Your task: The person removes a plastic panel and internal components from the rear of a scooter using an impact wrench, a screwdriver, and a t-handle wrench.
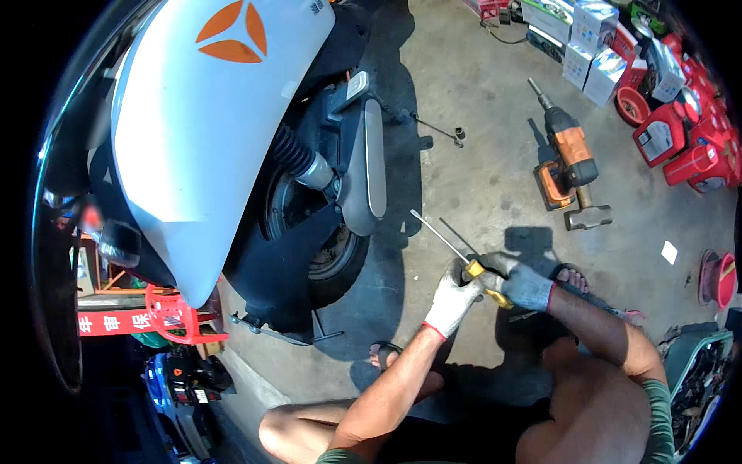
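Observation:
In front of me, both hands, in whitish-grey work gloves, are closed around a screwdriver (473, 268) with a yellow handle. Its long metal shaft points up and left, toward the scooter's rear wheel (334, 267), and touches nothing. My left hand (453, 295) grips the handle from the left side. From the right, my right hand (525, 283) wraps over it, hiding part of the handle. A white scooter (209, 131) with an orange emblem stands at the left; its black shock absorber (294, 155) and grey side cover (363, 162) face me.
An orange-and-black cordless impact wrench (570, 147) and a hammer (589, 217) lie on the floor to the right. A thin rod tool (437, 130) lies near the scooter. Red bottles (663, 133) and boxes (604, 76) line the far right. A tool bin (726, 340) stands lower right.

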Demonstrator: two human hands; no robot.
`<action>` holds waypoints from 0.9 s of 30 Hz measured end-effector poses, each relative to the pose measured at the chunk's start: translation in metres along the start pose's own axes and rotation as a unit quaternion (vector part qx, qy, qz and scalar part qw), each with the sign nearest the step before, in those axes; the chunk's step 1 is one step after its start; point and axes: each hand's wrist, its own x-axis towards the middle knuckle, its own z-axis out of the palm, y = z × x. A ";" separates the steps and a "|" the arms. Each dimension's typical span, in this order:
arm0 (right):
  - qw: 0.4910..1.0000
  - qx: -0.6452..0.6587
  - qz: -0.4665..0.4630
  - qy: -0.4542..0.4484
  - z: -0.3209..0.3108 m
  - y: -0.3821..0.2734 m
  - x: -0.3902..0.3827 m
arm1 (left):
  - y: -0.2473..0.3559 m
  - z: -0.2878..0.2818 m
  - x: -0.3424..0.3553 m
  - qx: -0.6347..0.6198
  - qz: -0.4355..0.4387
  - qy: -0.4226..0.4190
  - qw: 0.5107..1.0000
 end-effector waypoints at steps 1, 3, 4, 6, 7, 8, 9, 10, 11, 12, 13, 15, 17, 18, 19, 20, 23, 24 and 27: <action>0.983 0.165 0.060 -0.056 0.009 0.008 -0.002 | -0.006 0.001 0.004 0.072 0.061 0.026 0.995; 0.979 0.187 0.024 -0.072 0.010 0.022 -0.003 | -0.010 0.004 0.002 0.046 0.110 0.042 0.992; 0.981 0.180 0.016 -0.064 0.009 0.020 -0.004 | -0.001 0.003 -0.002 0.026 0.053 0.059 0.997; 0.982 0.181 0.011 -0.055 0.012 0.017 -0.003 | 0.016 -0.009 -0.005 -0.090 0.032 0.103 0.990; 0.979 0.192 0.010 -0.068 0.011 0.015 -0.005 | 0.028 -0.016 -0.003 -0.039 0.043 0.127 0.990; 0.976 0.203 0.009 -0.081 0.011 0.011 -0.006 | 0.034 -0.021 -0.001 -0.062 0.054 0.139 0.987; 0.973 0.212 0.006 -0.094 0.011 0.010 -0.006 | 0.040 -0.025 0.001 -0.085 0.067 0.152 0.982; 0.953 0.275 0.014 -0.125 0.015 0.014 -0.003 | 0.045 -0.029 0.002 -0.089 0.076 0.152 0.981; 0.935 0.321 0.012 -0.147 0.020 0.015 -0.002 | 0.049 -0.033 0.002 -0.093 0.085 0.152 0.980; 0.926 0.338 0.028 -0.166 0.020 0.011 0.001 | 0.049 -0.038 0.005 -0.099 0.092 0.147 0.980; 0.916 0.354 0.044 -0.185 0.020 0.007 0.004 | 0.048 -0.041 0.006 -0.100 0.099 0.157 0.978; 0.901 0.380 0.073 -0.197 0.022 0.001 0.006 | 0.050 -0.046 0.006 -0.092 0.100 0.171 0.976; 0.886 0.406 0.093 -0.205 0.023 -0.002 0.006 | 0.054 -0.047 0.006 -0.085 0.099 0.185 0.974; 0.877 0.420 0.099 -0.210 0.025 -0.001 0.008 | 0.054 -0.048 0.006 -0.081 0.097 0.194 0.973; 0.868 0.435 0.105 -0.214 0.026 -0.002 0.009 | 0.054 -0.049 0.007 -0.079 0.097 0.199 0.972; 0.858 0.443 0.077 -0.249 0.022 -0.003 0.010 | 0.054 -0.049 0.008 -0.078 0.097 0.203 0.971; 0.815 0.490 0.096 -0.294 0.018 -0.002 0.015 | 0.056 -0.049 0.010 -0.082 0.098 0.213 0.969; 0.817 0.495 0.116 -0.271 0.017 -0.004 0.015 | 0.056 -0.049 0.011 -0.086 0.099 0.212 0.968; 0.774 0.542 0.128 -0.301 0.015 0.000 0.023 | 0.055 -0.050 0.013 -0.100 0.105 0.215 0.966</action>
